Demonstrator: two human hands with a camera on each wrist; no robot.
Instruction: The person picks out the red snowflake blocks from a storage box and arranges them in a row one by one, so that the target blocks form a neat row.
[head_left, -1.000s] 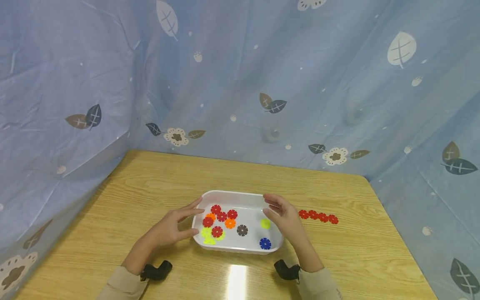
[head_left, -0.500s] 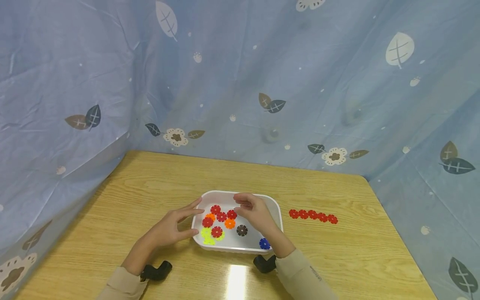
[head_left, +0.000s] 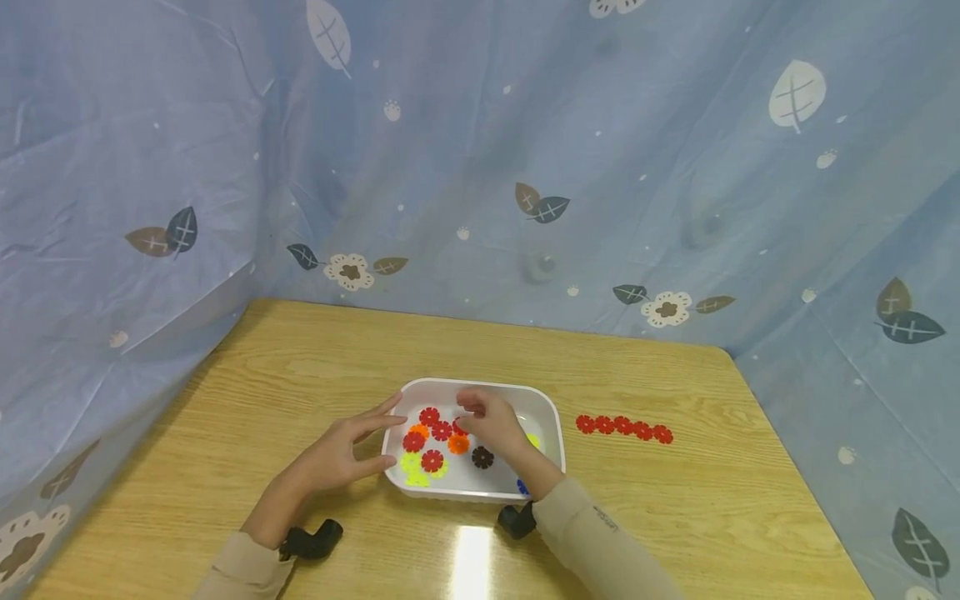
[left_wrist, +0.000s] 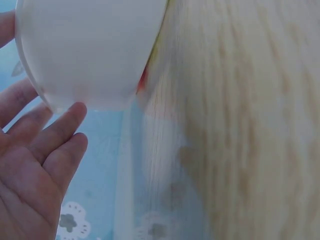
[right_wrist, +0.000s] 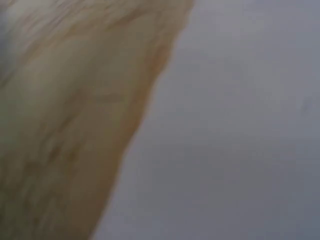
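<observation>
From the head camera I see a red disc (head_left: 460,426) inside the white tray (head_left: 552,417), right at the thumb of my right hand (head_left: 497,425). That thumb and the fingers above it stand apart, lightly bent; I cannot tell whether they touch the disc. The right wrist feed is too blurred to help. Around it lie more red discs, orange discs (head_left: 458,445), yellow discs (head_left: 411,462) and a dark brown disc (head_left: 482,457); a blue disc (head_left: 522,487) is partly covered by my right forearm. My left hand (head_left: 337,450) is at the tray's left end, fingers spread, tips at the rim. Right of the tray, five red discs sit in a close line (head_left: 623,426) on the wooden table (head_left: 675,500). A blue leaf-patterned cloth (head_left: 450,150) hangs behind.
</observation>
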